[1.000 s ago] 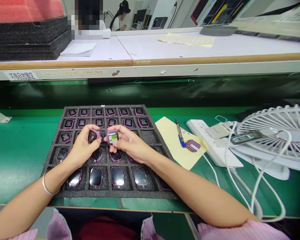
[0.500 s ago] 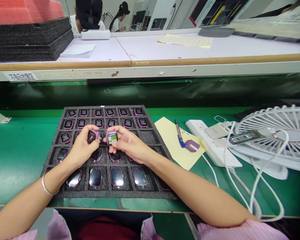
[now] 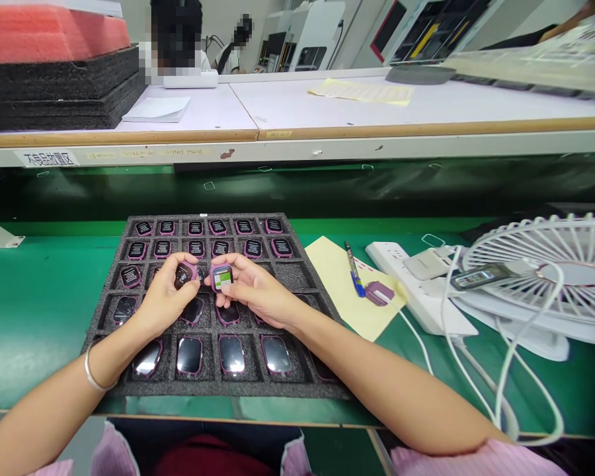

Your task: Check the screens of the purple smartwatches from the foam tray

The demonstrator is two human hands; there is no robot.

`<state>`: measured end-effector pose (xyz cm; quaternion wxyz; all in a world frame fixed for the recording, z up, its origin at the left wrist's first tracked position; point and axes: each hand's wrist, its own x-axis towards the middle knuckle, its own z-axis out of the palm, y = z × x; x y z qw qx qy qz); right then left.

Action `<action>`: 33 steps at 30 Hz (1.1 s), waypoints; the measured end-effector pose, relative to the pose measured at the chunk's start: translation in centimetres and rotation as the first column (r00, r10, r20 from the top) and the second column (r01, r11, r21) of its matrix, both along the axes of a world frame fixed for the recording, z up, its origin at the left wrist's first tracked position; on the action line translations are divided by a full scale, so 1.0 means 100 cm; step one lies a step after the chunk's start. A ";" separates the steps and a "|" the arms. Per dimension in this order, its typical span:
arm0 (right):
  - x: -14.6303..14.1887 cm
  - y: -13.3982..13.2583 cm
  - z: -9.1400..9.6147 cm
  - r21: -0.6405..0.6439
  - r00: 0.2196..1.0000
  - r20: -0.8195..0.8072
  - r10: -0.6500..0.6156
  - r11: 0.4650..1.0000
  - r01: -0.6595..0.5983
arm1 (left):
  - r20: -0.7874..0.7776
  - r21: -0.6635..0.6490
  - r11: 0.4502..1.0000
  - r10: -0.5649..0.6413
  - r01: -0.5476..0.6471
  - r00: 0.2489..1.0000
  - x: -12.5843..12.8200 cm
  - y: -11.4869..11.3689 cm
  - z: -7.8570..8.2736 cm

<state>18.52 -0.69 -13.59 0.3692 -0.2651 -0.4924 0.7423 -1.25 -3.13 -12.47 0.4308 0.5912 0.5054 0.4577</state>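
My left hand (image 3: 171, 294) is closed on a purple-framed smartwatch body (image 3: 184, 275) with a mostly dark screen. Close beside it, my right hand (image 3: 255, 291) grips a second purple smartwatch body (image 3: 222, 278), whose screen is lit green and white; the thumb lies at its lower edge. Both are held above a dark grey foam tray (image 3: 297, 276) divided into compartments. Several more watch bodies lie in the tray: those in the back rows show white text, while a front one (image 3: 231, 354) has a dark, reflective screen. My hands and forearms cover part of the middle rows.
Right of the tray, yellow paper (image 3: 327, 264) bears a pen (image 3: 355, 270) and a purple block with a white cable (image 3: 379, 293). A white power strip (image 3: 416, 291) and fan (image 3: 550, 264) stand beyond. A shelf (image 3: 277, 112) with foam blocks (image 3: 54, 73) spans the back; people sit behind.
Both hands keep hold of their watches in nearly the same place. The right-hand watch's screen shows more plainly now. The whole view has shifted slightly.
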 end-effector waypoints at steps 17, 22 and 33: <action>-0.001 0.000 0.003 -0.040 0.998 0.010 -0.068 0.997 0.068 | -0.028 0.026 1.000 0.009 -0.008 1.000 -0.001 -0.001 0.000; -0.002 0.000 0.002 -0.046 0.998 0.014 -0.060 0.997 0.060 | -0.093 0.035 0.999 0.014 -0.011 0.996 -0.001 -0.002 -0.001; -0.001 0.000 0.003 -0.037 0.998 0.021 -0.060 0.997 0.061 | -0.059 0.042 0.999 0.014 -0.012 0.998 0.000 -0.002 0.001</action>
